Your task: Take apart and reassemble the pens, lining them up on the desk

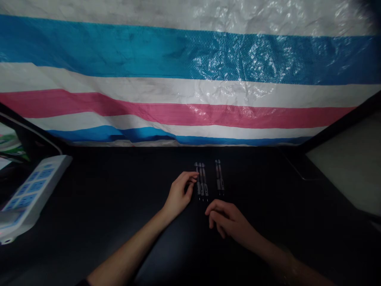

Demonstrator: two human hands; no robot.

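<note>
Three slim pens (202,182) lie side by side on a dark tabletop, their tips pointing toward me. A little to the right, two more pens (219,178) lie parallel to them. My left hand (178,192) rests at the left side of the group of three, fingertips touching or almost touching the outermost pen; its fingers and thumb are apart and nothing is held. Just below the pens' tips hovers my right hand (228,220), loosely curved, fingers apart, with nothing visible in it.
A white power strip (32,194) with blue socket panels lies at the left. Behind the black tabletop (119,171) hangs a striped plastic sheet (149,51). A dark flat corner piece (297,165) is at the back right.
</note>
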